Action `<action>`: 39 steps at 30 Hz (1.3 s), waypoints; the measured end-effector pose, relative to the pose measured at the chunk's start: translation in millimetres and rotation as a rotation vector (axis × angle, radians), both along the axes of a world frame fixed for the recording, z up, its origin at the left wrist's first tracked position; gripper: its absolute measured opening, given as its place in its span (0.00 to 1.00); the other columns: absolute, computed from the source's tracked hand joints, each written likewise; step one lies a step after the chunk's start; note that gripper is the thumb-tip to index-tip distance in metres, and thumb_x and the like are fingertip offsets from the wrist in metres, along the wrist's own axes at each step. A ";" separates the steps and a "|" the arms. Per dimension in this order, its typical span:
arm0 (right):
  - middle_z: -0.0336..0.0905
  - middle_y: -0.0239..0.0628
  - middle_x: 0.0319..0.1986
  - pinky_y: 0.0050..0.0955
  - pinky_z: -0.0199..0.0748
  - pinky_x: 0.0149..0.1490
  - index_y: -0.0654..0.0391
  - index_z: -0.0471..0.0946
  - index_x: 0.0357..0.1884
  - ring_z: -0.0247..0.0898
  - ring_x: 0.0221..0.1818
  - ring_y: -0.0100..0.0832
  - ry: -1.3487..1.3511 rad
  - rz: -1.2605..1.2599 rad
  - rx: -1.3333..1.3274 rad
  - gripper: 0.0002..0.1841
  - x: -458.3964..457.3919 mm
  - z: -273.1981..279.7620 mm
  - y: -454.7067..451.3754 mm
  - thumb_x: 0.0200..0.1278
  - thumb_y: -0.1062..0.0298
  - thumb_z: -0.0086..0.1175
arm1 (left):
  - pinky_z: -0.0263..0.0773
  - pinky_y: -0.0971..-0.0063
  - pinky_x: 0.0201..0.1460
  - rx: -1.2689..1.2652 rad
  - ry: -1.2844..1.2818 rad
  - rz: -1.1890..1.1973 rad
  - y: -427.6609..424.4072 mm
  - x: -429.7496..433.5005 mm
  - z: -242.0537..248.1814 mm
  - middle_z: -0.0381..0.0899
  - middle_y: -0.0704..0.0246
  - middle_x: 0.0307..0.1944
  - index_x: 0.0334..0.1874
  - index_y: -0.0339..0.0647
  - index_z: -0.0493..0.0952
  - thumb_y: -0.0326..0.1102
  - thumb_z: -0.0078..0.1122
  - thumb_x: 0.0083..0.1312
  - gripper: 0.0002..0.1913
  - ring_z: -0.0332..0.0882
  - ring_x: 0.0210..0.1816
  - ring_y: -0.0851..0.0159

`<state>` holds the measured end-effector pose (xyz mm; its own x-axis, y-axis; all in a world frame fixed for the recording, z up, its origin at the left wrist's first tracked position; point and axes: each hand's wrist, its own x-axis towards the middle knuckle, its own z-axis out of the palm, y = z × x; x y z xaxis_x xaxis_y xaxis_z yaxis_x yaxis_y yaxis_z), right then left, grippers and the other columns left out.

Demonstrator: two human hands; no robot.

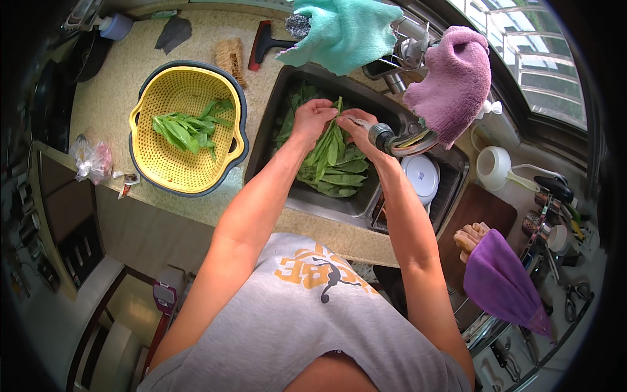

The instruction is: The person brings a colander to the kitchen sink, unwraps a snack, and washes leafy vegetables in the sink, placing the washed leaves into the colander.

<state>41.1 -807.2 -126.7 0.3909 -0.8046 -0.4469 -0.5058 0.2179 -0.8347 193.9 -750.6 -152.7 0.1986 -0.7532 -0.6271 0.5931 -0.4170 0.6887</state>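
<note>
Over the dark sink basin (343,210), my left hand (313,120) and my right hand (360,128) pinch the stem end of a leafy green stalk (333,144) between them, its leaves hanging down. Water runs from the faucet nozzle (381,134) onto my right hand. More leafy greens (343,179) lie in the basin below the hands and along its left side. To the left on the counter, a yellow colander (183,174) nested in a dark basin holds a small bunch of greens (183,130).
A teal cloth (343,29) and a pink cloth (453,85) hang behind the sink. White bowls (420,177) stand in the right basin. A brush (229,59) and a squeegee (267,44) lie behind the colander. A plastic bag (92,159) sits at the counter's left edge.
</note>
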 end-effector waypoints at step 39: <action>0.83 0.50 0.40 0.37 0.77 0.47 0.59 0.81 0.47 0.81 0.43 0.47 0.049 0.236 -0.304 0.17 28.7 7.5 1.8 0.55 0.66 0.64 | 0.77 0.80 0.42 -0.119 -0.029 0.160 16.8 31.7 -20.4 0.83 0.69 0.38 0.46 0.32 0.79 0.27 0.65 0.65 0.10 0.80 0.38 0.72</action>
